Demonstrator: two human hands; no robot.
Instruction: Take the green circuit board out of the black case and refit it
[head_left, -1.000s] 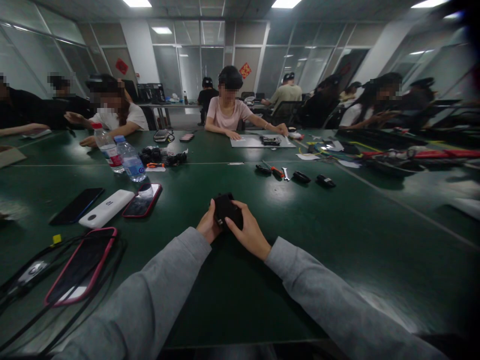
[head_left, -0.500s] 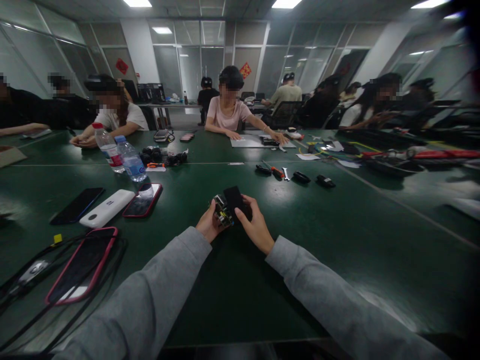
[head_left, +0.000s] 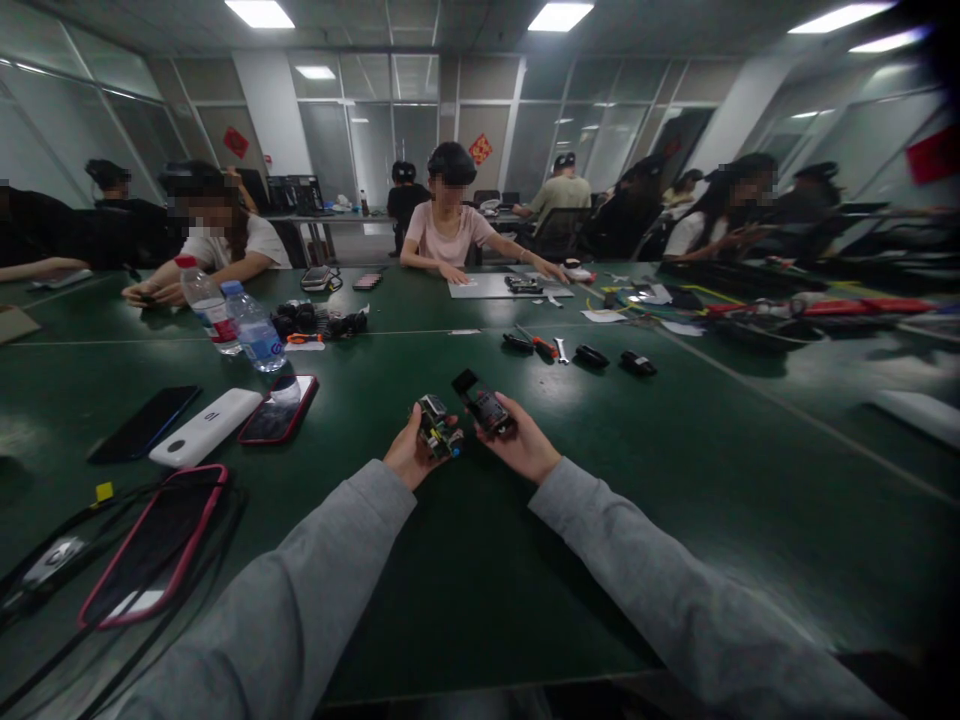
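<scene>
Near the middle of the green table, my left hand is closed around a small circuit board assembly with yellow and blue parts. My right hand grips a black casing, whose inner side faces up. A small gap separates the two objects, and both are held above the tabletop. The fingers beneath each object are partly hidden.
Phones, a white power bank and cables lie left. Two bottles stand behind them. Beyond my hands are a screwdriver, a wrench and black parts. A person sits opposite.
The black casing has turned over in my right hand and now shows its inside. It has moved slightly apart from the circuit board assembly. The view has shifted a little.
</scene>
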